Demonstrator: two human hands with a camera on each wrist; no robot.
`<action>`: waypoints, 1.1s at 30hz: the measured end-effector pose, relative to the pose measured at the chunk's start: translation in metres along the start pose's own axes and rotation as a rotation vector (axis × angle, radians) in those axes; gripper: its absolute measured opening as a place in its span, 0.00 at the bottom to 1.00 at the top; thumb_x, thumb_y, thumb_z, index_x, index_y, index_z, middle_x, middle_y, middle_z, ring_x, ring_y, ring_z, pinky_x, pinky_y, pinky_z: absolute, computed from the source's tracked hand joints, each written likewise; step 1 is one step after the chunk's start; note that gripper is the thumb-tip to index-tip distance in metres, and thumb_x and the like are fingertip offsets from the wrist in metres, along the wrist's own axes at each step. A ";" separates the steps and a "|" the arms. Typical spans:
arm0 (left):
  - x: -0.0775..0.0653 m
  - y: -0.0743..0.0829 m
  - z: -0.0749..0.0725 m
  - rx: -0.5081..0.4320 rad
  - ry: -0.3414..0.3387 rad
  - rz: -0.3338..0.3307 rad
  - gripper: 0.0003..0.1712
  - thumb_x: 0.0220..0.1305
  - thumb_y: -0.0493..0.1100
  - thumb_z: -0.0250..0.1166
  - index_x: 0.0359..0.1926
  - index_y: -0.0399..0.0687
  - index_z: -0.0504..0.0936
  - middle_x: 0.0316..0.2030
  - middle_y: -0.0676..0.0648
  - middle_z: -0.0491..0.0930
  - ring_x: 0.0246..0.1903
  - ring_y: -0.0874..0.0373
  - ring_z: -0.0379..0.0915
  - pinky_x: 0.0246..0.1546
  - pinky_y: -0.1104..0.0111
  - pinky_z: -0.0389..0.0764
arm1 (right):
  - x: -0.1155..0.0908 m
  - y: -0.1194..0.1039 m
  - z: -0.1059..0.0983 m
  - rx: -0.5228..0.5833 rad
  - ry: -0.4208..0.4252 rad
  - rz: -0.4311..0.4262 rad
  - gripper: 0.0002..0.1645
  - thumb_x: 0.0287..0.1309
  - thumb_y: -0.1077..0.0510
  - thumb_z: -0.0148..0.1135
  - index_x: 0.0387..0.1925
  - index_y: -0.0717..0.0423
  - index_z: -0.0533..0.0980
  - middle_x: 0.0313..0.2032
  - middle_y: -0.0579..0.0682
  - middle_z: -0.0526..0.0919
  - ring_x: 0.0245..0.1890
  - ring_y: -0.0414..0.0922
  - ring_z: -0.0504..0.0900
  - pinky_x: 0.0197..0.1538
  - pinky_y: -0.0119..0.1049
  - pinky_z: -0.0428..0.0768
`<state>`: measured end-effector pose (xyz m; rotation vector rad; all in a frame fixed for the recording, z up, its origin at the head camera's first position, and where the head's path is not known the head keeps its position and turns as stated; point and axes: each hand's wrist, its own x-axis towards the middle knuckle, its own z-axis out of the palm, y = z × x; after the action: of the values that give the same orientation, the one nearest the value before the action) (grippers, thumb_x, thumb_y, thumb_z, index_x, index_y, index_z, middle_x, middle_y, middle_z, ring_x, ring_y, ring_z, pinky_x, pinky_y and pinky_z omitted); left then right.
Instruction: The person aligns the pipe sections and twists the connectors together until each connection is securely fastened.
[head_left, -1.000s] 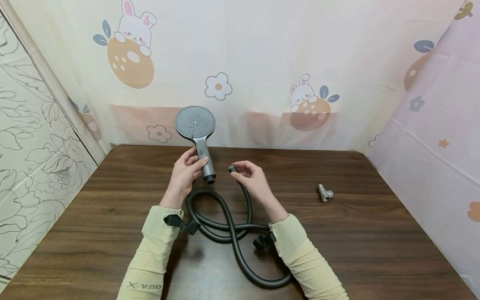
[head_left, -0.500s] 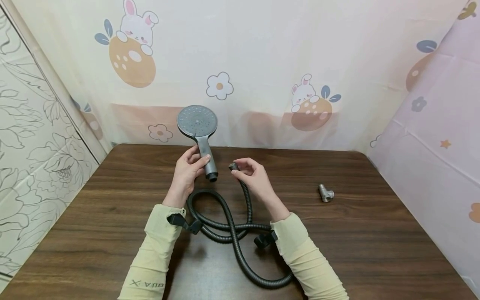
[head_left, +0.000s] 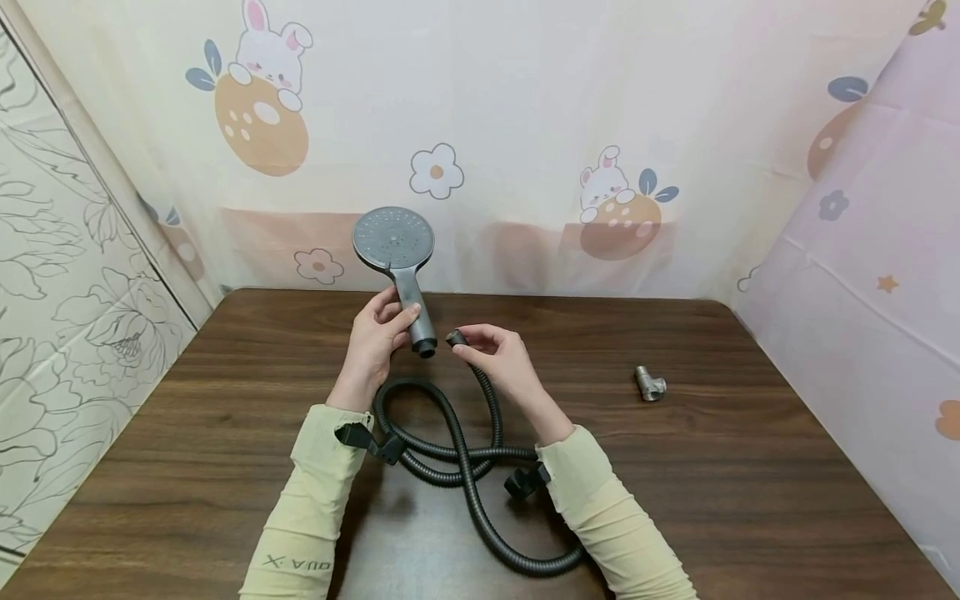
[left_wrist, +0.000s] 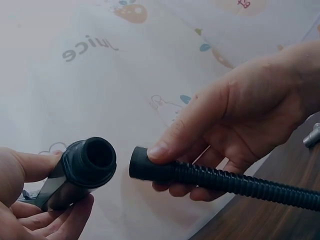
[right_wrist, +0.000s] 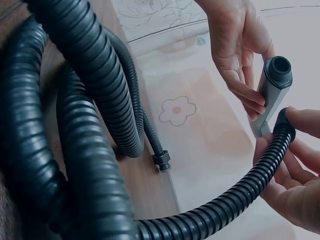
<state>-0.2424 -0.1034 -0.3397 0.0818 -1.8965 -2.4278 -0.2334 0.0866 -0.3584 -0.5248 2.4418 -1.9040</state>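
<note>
A grey shower head (head_left: 393, 239) is held up by its handle in my left hand (head_left: 369, 346), its round spray face toward me. The black threaded end of the handle (left_wrist: 100, 154) points down toward the hose. My right hand (head_left: 504, 360) pinches the black end fitting (left_wrist: 145, 164) of a ribbed shower hose (head_left: 480, 508) between thumb and fingers. In the left wrist view a small gap separates the fitting from the threaded end. The rest of the hose lies looped on the table between my forearms.
A small silver metal T-shaped fitting (head_left: 649, 384) lies on the brown wooden table (head_left: 750, 467) to the right. The hose's other end, with a black nut (right_wrist: 161, 160), shows in the right wrist view. A patterned curtain (head_left: 517, 100) hangs behind the table.
My right hand has brought the hose end slightly left, closer to the shower head's threaded end. The left hand has moved up very slightly with the shower head.
</note>
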 end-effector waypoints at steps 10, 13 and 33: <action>0.003 0.002 0.002 -0.033 -0.025 0.004 0.35 0.61 0.37 0.59 0.67 0.47 0.57 0.50 0.44 0.71 0.38 0.63 0.74 0.34 0.74 0.77 | 0.000 -0.003 0.000 -0.011 -0.010 -0.024 0.16 0.50 0.61 0.65 0.44 0.60 0.78 0.39 0.56 0.82 0.35 0.45 0.80 0.36 0.32 0.78; 0.003 0.004 0.002 -0.042 -0.023 0.005 0.35 0.61 0.37 0.59 0.67 0.48 0.57 0.52 0.42 0.71 0.39 0.63 0.74 0.35 0.74 0.77 | 0.000 -0.004 0.001 -0.014 -0.014 -0.019 0.17 0.50 0.60 0.66 0.44 0.58 0.77 0.40 0.55 0.81 0.36 0.47 0.80 0.37 0.32 0.77; 0.007 0.005 0.003 -0.098 0.041 0.038 0.37 0.59 0.34 0.60 0.67 0.51 0.57 0.44 0.50 0.72 0.43 0.58 0.71 0.36 0.72 0.76 | 0.000 -0.006 0.006 0.048 -0.039 -0.026 0.18 0.53 0.60 0.64 0.47 0.58 0.76 0.38 0.56 0.80 0.30 0.40 0.78 0.35 0.35 0.78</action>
<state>-0.2490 -0.1019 -0.3340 0.0893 -1.7434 -2.4699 -0.2302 0.0792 -0.3540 -0.5886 2.3705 -1.9376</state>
